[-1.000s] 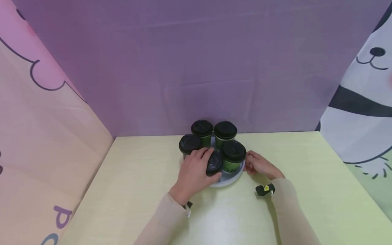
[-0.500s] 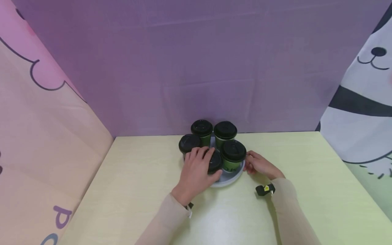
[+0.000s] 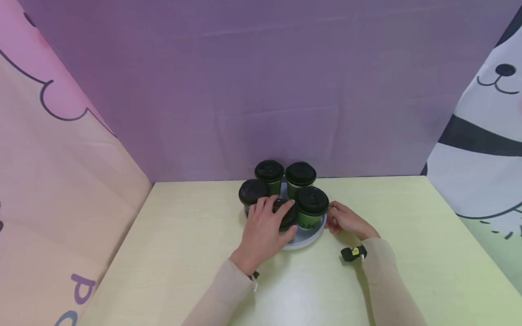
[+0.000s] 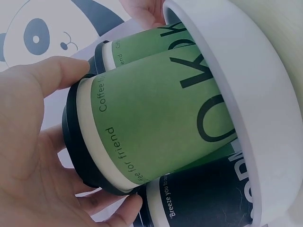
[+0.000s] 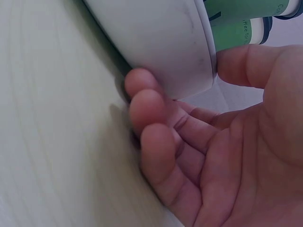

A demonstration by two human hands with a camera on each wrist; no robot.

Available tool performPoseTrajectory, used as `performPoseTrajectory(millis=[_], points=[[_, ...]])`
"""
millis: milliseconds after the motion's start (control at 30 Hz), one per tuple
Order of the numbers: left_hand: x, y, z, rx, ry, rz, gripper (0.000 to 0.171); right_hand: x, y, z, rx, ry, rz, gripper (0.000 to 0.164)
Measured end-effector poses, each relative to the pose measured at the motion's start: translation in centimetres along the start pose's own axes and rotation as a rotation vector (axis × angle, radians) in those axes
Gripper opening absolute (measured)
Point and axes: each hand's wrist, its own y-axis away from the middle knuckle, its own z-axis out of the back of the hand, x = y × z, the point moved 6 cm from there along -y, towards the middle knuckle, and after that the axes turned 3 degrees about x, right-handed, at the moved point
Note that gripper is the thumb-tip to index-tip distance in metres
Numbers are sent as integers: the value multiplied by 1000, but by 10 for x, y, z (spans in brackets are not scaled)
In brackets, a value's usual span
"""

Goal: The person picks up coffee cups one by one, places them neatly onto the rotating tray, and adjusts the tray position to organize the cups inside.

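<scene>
My left hand [image 3: 265, 228] grips the black lid of a green paper coffee cup [image 4: 151, 109] at the front of a round white tray [image 3: 303, 242]. Thumb and fingers spread around the lid in the left wrist view; the cup's base is hidden behind the tray wall [image 4: 246, 71]. My right hand [image 3: 348, 220] holds the tray's right side, thumb at the rim and fingers [image 5: 158, 146] curled low against the outer wall. Other lidded cups stand close around the held one: a green cup [image 3: 310, 219] on the right and a dark cup [image 4: 199, 194] beside my fingertips.
Two more black-lidded cups, back left [image 3: 269, 171] and back right [image 3: 300, 174], stand in the tray near the purple backdrop [image 3: 261, 90]. The pale tabletop [image 3: 183, 235] extends on both sides. Printed cloth panels flank it, with a panda [image 3: 485, 172] on the right.
The held cup's lid has gone from tilted to more level, and my left hand has shifted slightly right with it. My right hand and the tray stay in place.
</scene>
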Motion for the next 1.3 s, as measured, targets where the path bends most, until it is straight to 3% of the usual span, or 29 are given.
performPoseTrajectory(millis=[967,1133,1300], points=[[-1,-3,-3,7,-5,-8,59,-9,-3,2,-36,1,15,27],[3,-4,5,-51,76,-18,60,-12,-6,3,-54,3,10,28],[23,-6,30,-217,182,-3,52,-12,-5,9,-100,19,33,32]])
